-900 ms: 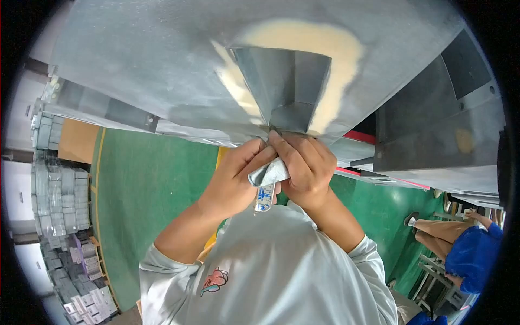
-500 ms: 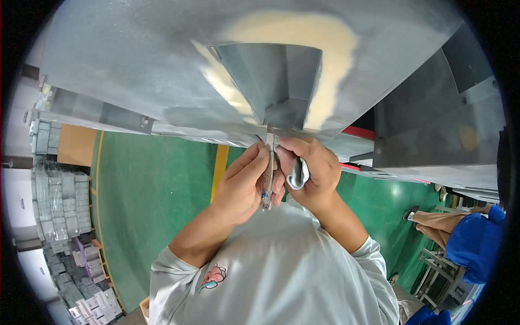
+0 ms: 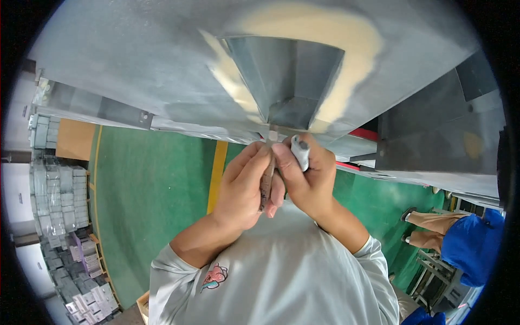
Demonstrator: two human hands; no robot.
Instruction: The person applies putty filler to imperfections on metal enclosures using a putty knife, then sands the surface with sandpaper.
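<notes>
My left hand (image 3: 239, 184) is closed round a narrow flat stick-like tool (image 3: 266, 187), its pale tip pointing at the metal panel ahead. My right hand (image 3: 314, 181) is closed on a folded grey-white sheet (image 3: 299, 153), which could be cloth or abrasive paper. The right thumb presses the tool near its tip, beside the left fingers. Just beyond the hands, the grey metal panel (image 3: 157, 59) has a tapered recess (image 3: 311, 70) edged with smooth beige filler (image 3: 357, 40). The tool's exact kind cannot be made out.
Another person in a blue top (image 3: 471, 246) is at the right, by a metal frame (image 3: 433, 271). Wrapped stacks of grey boxes (image 3: 59, 189) and a brown board (image 3: 75, 140) line the left. A yellow stripe (image 3: 218, 173) crosses the green floor (image 3: 151, 200).
The right thumb has come onto the tool near its tip, and the folded sheet has risen and turned upright in that hand. The panel appears shifted slightly right.
</notes>
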